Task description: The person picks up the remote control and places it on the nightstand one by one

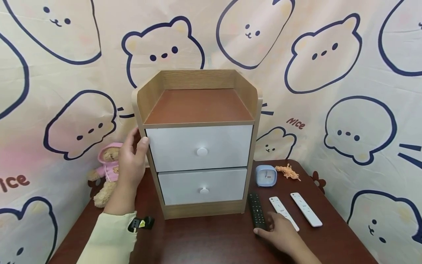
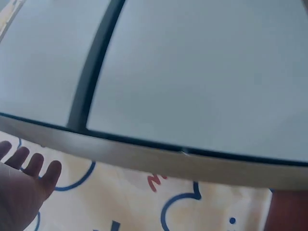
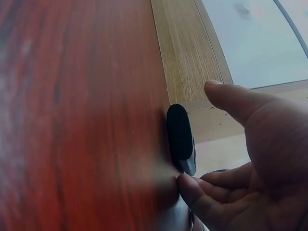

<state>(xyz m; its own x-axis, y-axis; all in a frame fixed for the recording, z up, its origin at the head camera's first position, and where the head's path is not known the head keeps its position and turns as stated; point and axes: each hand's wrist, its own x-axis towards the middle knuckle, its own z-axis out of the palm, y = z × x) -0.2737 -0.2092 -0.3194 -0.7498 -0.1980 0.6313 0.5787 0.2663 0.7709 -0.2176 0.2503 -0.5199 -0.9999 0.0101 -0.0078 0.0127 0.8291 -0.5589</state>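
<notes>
A small wooden cabinet [image 1: 199,123] with two white drawers stands upright on the dark table. Both the upper drawer [image 1: 178,148] and the lower drawer [image 1: 184,187] are closed. At the cabinet's left side is my left hand [image 1: 132,161], thumb by the front edge; the left wrist view shows its fingers extended. My right hand [image 1: 280,231] is low over the near end of a black remote [image 1: 256,211], thumb and fingers spread about it. In the right wrist view, the remote's end [image 3: 180,132] lies between the parted thumb and fingers, flat on the table.
Two white remotes [image 1: 283,212] [image 1: 306,209] lie right of the black one. Behind them are a blue square clock [image 1: 266,176] and an orange stringy bundle [image 1: 288,171]. A plush bear [image 1: 110,168] in pink sits at the left edge. A patterned cloth [image 1: 359,117] hangs behind.
</notes>
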